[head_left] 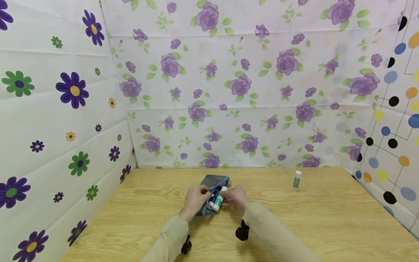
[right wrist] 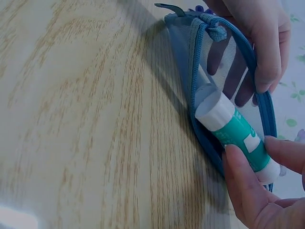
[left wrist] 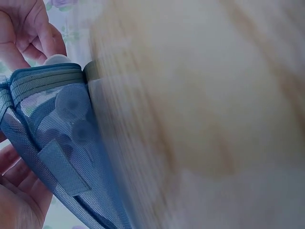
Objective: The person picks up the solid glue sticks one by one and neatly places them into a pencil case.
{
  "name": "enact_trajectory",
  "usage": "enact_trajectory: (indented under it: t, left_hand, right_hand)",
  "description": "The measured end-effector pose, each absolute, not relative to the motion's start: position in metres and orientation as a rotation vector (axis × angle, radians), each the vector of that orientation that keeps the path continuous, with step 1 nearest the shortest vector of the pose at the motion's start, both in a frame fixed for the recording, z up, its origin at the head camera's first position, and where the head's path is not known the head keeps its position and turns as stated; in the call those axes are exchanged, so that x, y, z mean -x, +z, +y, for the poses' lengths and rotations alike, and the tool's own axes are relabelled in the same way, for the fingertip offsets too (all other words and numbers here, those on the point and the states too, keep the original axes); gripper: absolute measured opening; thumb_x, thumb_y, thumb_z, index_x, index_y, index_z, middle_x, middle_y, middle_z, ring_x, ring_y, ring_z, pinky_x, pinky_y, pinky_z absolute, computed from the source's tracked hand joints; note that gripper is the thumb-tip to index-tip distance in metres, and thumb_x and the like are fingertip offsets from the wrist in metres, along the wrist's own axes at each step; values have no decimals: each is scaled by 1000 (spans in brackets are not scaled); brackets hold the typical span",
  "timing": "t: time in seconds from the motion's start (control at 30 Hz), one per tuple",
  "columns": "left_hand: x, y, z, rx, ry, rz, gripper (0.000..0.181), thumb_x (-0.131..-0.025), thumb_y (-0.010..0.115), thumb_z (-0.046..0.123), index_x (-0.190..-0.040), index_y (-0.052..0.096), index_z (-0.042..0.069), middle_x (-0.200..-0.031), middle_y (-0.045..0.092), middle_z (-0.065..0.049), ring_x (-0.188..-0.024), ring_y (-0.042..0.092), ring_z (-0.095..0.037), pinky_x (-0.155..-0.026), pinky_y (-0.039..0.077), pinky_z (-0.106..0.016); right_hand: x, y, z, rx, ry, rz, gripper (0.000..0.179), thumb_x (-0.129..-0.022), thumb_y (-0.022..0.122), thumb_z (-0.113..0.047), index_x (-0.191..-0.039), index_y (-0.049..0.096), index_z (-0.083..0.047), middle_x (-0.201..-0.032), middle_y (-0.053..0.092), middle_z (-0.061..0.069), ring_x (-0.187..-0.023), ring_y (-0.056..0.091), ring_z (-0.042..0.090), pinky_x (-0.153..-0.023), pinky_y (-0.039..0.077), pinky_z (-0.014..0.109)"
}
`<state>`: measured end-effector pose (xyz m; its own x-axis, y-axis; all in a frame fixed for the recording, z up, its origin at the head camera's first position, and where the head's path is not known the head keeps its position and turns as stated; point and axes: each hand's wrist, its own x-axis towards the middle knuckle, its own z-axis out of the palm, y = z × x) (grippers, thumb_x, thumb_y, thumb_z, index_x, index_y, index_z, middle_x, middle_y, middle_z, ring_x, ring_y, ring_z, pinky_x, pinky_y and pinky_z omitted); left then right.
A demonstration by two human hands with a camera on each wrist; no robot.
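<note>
A blue mesh zipper pouch [head_left: 213, 180] lies on the table with its zipped mouth spread apart. My left hand [head_left: 195, 200] grips the pouch's edge; in the right wrist view the left fingers [right wrist: 268, 57] show at the rim, some seen through the mesh. Between thumb and fingers, my right hand [head_left: 236, 197] pinches a green-and-white glue stick [right wrist: 240, 136] at the pouch's mouth, one white end inside the opening. Beside it in the head view is a dark blue tube [head_left: 214, 195] with a white end. Round ends [left wrist: 72, 102] show through the mesh in the left wrist view.
Another green-and-white glue stick [head_left: 296, 180] stands upright at the back right of the wooden table [head_left: 278, 218]. Flower-patterned cloth [head_left: 242, 109] walls off the back, with more patterned cloth at both sides. Black wrist devices [head_left: 242, 231] sit under the sleeves.
</note>
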<state>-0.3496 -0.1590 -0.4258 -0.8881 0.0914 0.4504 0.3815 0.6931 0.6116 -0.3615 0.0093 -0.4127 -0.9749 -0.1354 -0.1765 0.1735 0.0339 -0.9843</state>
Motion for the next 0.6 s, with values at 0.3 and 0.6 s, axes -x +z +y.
enact_trajectory:
  t: [0.3,0.6]
  left_hand:
    - [349,-423,-158,351,-1035,-2516,10,-82,63,8,-87,70,3,-74,61,1,-65,56,-13,-58,45,-30]
    - [349,-422,-157,356,-1034,-2510,9,-81,64,9,-86,70,4,-74,62,1,-66,57,-12,-59,45,-30]
  right_hand:
    - [361,-415,9,-14,-2029,2067,16,-77,56,16,-92,56,23,-76,60,28,-61,62,26,-65,50,39]
    - [360,-415,5,45,-1929,2071,25,-80,56,15,-103,53,22,-83,60,29,-74,63,31,-70,49,39]
